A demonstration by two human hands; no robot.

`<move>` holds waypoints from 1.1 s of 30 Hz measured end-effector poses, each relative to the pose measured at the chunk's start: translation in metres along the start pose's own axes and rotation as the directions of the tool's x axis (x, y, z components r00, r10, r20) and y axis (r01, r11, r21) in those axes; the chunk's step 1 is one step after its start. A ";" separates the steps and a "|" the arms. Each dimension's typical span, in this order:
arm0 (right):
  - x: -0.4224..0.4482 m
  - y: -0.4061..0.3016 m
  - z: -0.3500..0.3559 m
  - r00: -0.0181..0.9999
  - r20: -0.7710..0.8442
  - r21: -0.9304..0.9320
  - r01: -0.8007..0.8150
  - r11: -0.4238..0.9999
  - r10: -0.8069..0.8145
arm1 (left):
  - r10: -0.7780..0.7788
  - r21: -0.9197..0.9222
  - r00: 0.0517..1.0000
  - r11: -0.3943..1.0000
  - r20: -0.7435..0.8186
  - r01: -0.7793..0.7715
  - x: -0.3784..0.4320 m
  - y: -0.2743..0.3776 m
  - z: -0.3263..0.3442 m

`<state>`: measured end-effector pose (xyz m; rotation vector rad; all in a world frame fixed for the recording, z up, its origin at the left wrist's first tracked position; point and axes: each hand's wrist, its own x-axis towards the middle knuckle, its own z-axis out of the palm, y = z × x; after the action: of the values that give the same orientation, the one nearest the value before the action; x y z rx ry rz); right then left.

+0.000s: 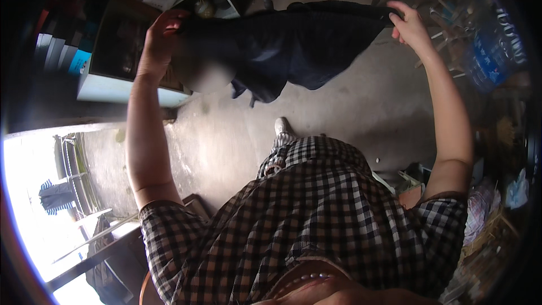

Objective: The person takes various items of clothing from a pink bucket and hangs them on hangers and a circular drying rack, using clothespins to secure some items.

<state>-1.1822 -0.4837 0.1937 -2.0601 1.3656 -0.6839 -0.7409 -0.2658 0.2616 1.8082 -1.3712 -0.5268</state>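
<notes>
A dark, nearly black cloth garment (292, 46) hangs stretched between my two hands, above the floor. My right hand (408, 27) pinches its upper right corner between thumb and fingers. At the other end, my left hand (159, 42) grips the left side of the cloth, where the fabric is dark and partly blurred. The garment's lower edge falls in loose, uneven folds, with a thin strip dangling near the middle. What kind of garment it is cannot be told from this angle.
Beside my left arm stands a pale-edged cabinet (131, 89) with books (63, 57) near it. Clutter and a blue-labelled plastic bottle (491, 55) lie to the right. A bright doorway opens at lower left, with clothing (57, 197) hanging outside. Concrete floor (237, 131) spreads below.
</notes>
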 end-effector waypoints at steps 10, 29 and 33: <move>-0.034 -0.015 0.101 0.921 0.341 -0.356 -0.058 0.933 0.187 | -0.284 0.582 0.774 0.803 0.565 -0.131 -0.010 -0.142 0.060; 0.054 -0.106 -0.296 0.744 -0.429 -0.358 0.381 0.852 -0.513 | 0.142 -0.668 0.960 0.742 0.240 0.057 0.057 0.103 0.055; 0.100 -0.107 -0.447 0.093 -0.424 -0.900 -0.155 0.408 -0.901 | 0.214 -0.626 0.947 0.780 0.238 -0.019 0.072 0.141 0.098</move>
<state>-1.3850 -0.6222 0.5947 -3.0760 1.7801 -2.4636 -0.8735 -0.3803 0.3229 1.1224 -1.2866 -1.0775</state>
